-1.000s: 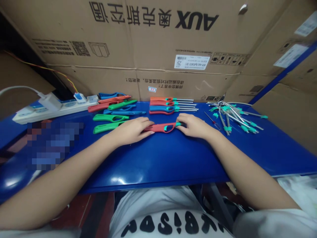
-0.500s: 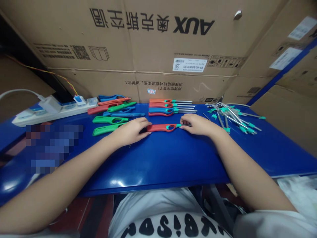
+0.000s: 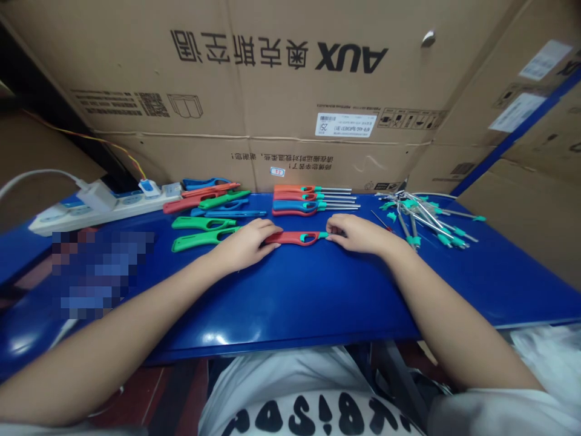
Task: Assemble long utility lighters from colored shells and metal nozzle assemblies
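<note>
A red long-neck lighter [image 3: 293,237] with a teal trigger lies level between my hands, just above or on the blue table. My left hand [image 3: 245,243] is closed round its handle end, thumb toward me. At the other end the fingers of my right hand [image 3: 356,233] pinch the lighter by its teal collar; the metal tube is mostly hidden behind them. Behind it, several lighters with metal tubes [image 3: 295,203] lie side by side. To the left are several green, blue and red lighter bodies [image 3: 204,239] without tubes.
A pile of metal tubes with teal parts [image 3: 431,221] lies at the right. On the left stands a white power strip [image 3: 122,206] with plugs and cables. A cardboard wall [image 3: 254,109] closes off the back of the blue table [image 3: 290,303]. A blurred-out patch [image 3: 97,272] covers something at the left.
The red lighter and both hands have shifted slightly left in the picture, while the camera view has tilted a little. Both hands keep their hold.
</note>
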`<control>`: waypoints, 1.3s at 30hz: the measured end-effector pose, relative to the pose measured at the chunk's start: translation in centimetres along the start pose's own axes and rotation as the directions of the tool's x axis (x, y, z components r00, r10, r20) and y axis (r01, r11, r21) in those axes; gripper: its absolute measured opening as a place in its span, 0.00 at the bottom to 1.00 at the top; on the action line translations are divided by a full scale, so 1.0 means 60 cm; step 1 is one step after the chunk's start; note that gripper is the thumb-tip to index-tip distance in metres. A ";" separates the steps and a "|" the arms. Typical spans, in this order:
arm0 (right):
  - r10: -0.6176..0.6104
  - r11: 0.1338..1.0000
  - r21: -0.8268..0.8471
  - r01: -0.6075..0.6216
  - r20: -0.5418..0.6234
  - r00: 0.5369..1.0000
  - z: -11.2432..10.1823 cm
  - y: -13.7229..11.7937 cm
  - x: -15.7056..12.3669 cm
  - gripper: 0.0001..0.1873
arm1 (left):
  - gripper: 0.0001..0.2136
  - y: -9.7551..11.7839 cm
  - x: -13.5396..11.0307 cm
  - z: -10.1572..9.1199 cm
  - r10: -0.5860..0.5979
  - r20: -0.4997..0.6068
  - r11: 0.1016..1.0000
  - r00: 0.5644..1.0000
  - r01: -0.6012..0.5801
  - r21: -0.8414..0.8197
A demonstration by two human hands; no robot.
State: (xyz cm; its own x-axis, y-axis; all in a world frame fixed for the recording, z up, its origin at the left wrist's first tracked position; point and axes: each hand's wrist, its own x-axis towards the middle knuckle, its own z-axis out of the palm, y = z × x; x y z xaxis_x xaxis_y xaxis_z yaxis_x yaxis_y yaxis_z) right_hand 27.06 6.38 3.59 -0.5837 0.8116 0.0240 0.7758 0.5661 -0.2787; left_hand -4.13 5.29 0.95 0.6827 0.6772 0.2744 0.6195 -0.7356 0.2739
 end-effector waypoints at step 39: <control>0.588 0.751 -0.032 -0.660 -0.423 0.689 -0.055 0.004 -0.032 0.11 | 0.26 -0.025 0.004 -0.007 -0.307 0.122 0.731 0.944 0.316 -0.605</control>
State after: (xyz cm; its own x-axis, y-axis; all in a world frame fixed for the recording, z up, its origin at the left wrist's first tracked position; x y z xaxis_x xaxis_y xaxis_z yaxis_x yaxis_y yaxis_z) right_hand 29.13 5.44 6.63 0.1553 0.9533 0.2589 0.9751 -0.1060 -0.1945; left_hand -5.07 6.55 0.98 0.5013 0.8630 0.0623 0.4342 -0.3132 0.8446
